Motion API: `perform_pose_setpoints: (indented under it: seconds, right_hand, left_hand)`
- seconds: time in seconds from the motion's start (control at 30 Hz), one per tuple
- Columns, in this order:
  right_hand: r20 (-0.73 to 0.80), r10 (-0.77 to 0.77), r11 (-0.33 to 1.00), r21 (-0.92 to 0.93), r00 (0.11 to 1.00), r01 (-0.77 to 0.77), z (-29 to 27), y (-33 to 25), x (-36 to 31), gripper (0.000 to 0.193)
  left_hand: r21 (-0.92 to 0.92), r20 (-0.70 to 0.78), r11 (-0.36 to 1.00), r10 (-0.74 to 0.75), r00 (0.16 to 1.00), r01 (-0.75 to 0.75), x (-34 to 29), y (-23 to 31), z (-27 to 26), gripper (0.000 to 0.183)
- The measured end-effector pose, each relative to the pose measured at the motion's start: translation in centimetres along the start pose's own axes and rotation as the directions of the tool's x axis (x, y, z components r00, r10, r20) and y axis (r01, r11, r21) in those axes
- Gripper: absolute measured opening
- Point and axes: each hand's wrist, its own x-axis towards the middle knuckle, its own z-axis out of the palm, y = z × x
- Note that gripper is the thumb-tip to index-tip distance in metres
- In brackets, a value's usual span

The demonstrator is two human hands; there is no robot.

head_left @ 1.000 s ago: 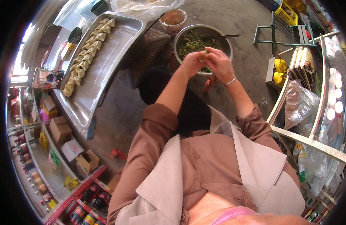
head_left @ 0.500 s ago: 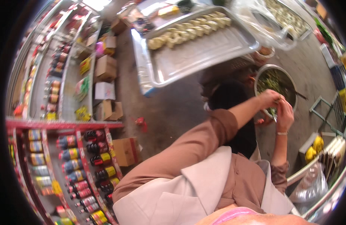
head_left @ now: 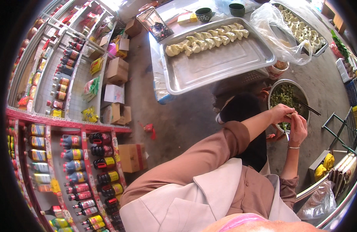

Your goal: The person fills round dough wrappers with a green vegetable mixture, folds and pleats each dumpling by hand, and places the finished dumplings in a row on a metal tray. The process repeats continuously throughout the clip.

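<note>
Over green filling bowl (head_left: pixel 286 94), left hand (head_left: pixel 281 113), right hand (head_left: pixel 298 129) pinching dumpling (head_left: pixel 291 115)

Bright daylight scene, light strongest at the top, where the table surface blows out near white. Glare sits on the steel tray (head_left: pixel 225 65) and on the clear plastic bag (head_left: pixel 281 33), which shows hot specular patches. Floor is mid-toned and evenly lit; soft shadow lies under the tray's near edge. Strong fisheye: shelf rails (head_left: pixel 66 121) and bottle rows (head_left: pixel 85 170) bow hard toward the left rim, and a black vignette rings the whole frame. Centre is reasonably sharp, dumplings (head_left: pixel 207 38) resolve fine. Rim detail smears. A pink-grey blur at the bottom edge is far out of focus. Hands by the bowl slightly soft.
</note>
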Motion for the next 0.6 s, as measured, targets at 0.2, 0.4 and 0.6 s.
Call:
perform_pose_setpoints:
  seconds: [0.2,0.4,0.6]
  right_hand:
    - [-0.002,0.061,0.989,0.139,0.998,-0.060,-0.2,0.9,0.0,0.019]
    - [0.016,0.240,0.970,0.035,0.971,-0.240,-0.1,2.1,0.2,0.026]
    - [0.042,0.462,0.830,0.333,0.886,-0.448,0.3,1.9,0.5,0.037]
  left_hand:
    - [-0.201,0.306,0.967,-0.093,0.947,0.160,15.3,-10.7,-4.4,0.022]
    - [-0.193,0.307,0.968,-0.097,0.947,0.162,20.7,-17.4,-7.5,0.023]
    - [-0.095,0.295,0.993,-0.040,0.955,0.071,19.7,-16.3,-7.0,0.023]
